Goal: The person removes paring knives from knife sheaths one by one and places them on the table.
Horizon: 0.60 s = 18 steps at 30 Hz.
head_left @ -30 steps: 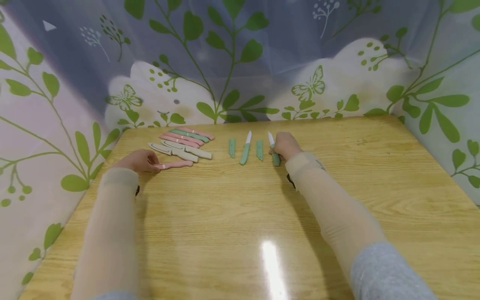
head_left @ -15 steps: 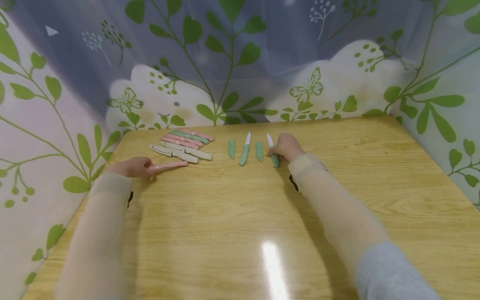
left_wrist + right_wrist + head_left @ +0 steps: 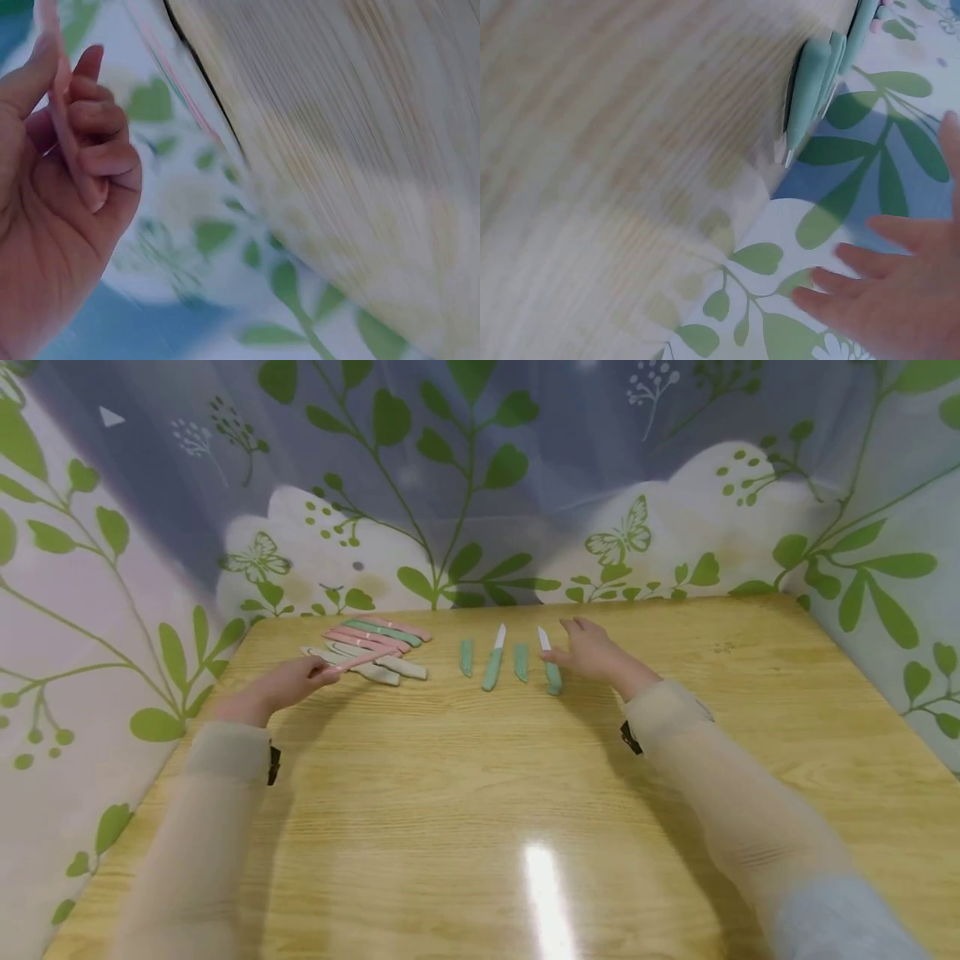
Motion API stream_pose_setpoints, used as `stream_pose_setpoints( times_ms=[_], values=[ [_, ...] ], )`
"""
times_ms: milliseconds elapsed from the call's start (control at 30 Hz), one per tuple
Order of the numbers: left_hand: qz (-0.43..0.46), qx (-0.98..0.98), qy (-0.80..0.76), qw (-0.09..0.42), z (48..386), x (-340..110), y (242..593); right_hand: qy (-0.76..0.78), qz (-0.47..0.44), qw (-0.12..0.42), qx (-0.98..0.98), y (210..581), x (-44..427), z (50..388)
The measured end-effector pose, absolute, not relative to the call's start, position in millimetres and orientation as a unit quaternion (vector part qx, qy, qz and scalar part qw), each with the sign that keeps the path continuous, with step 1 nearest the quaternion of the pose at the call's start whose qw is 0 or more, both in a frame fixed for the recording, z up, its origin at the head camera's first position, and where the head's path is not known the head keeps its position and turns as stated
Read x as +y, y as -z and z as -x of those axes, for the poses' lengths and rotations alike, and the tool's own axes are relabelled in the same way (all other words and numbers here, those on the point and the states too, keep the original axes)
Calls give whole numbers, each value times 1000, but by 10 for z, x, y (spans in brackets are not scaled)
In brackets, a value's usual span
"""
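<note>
Now my left grip [image 3: 288,685] curls round a slim pink knife [image 3: 365,660] over two cream knives [image 3: 381,674]; right of those, my right grip [image 3: 597,653] hovers empty, fingers spread, by a green-handled, white-bladed knife [image 3: 553,677].

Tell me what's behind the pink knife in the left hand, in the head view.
Behind the pink knife, two cream knives lie on the table, partly visible. The stretches directly behind it are covered and cannot be seen.

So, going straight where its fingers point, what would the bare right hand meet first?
Probably the green-leafed, blue-white cloth backdrop; the right hand may clear the nearest green-handled, white-bladed knife, though depth is unclear.
</note>
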<state>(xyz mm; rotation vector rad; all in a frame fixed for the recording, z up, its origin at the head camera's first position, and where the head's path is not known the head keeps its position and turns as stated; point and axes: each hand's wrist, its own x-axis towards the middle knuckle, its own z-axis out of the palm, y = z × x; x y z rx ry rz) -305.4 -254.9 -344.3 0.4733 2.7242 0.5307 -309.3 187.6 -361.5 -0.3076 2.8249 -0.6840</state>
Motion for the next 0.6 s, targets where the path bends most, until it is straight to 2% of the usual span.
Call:
stream_pose_setpoints(
  times_ms=[200, 433, 600],
  values=[
    [-238, 945, -194, 111, 3131, -1830, 3567, 196, 146, 49, 969, 3666, 2009, 2919],
    [-252, 944, -201, 72, 3056, -1089, 3547, 169, 163, 53, 971, 3594, 2058, 2707],
    [-271, 939, -200, 69, 2994, -737, 3583, 136, 191, 51, 971, 3567, 2044, 2588]
  ],
)
